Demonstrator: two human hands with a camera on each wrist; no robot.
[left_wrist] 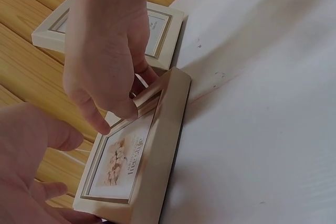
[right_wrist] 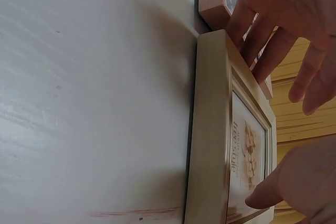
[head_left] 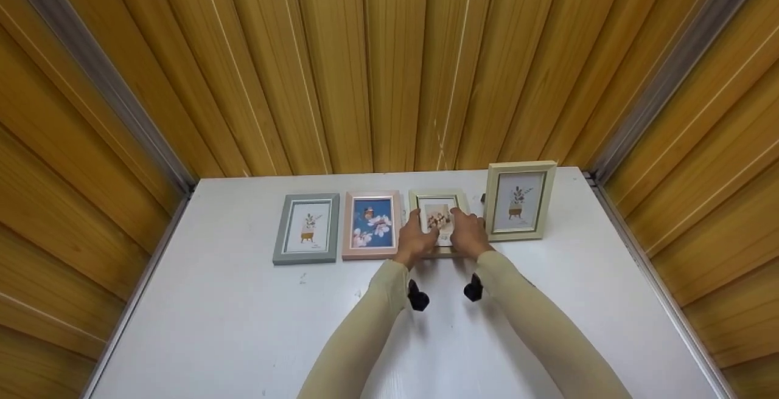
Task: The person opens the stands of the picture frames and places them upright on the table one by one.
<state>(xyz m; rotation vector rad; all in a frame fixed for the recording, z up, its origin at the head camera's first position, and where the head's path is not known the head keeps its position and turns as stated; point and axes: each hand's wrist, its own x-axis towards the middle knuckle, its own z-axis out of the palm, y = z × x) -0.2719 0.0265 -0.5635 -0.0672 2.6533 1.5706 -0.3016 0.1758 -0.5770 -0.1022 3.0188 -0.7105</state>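
It's a boxed-in work booth we're looking at, wood-look panels climbing the back wall [head_left: 395, 64] at twelve o'clock, with matching cladding on the left wall [head_left: 55, 174] at nine and the right wall [head_left: 730, 174] at three! Gray metal strips mark the corners, a left post [head_left: 115, 76] at ten and a right post [head_left: 675, 64] at two, while a white tabletop [head_left: 243, 338] spreads down through six. Lab, workshop or shop, the view can't settle it.
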